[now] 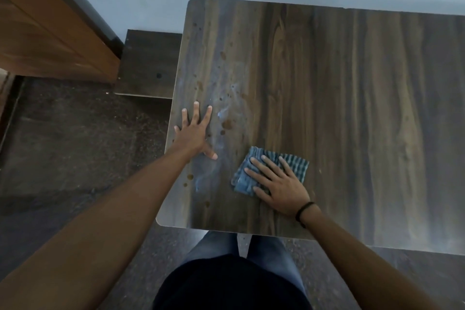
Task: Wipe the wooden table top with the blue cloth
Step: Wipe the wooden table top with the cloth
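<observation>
Blue cloth, folded, ribbed stripes, flat under right hand

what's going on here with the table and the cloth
A person is wiping a wooden table. The right hand presses flat on a folded blue cloth near the front edge. The left hand rests flat on the table by its left edge. Brown spots and pale smears still lie between the hands and beyond them.

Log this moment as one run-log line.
step: wipe table | right hand: flat on blue cloth | left hand: flat on table top | brown spots: unwiped, left of cloth
</observation>
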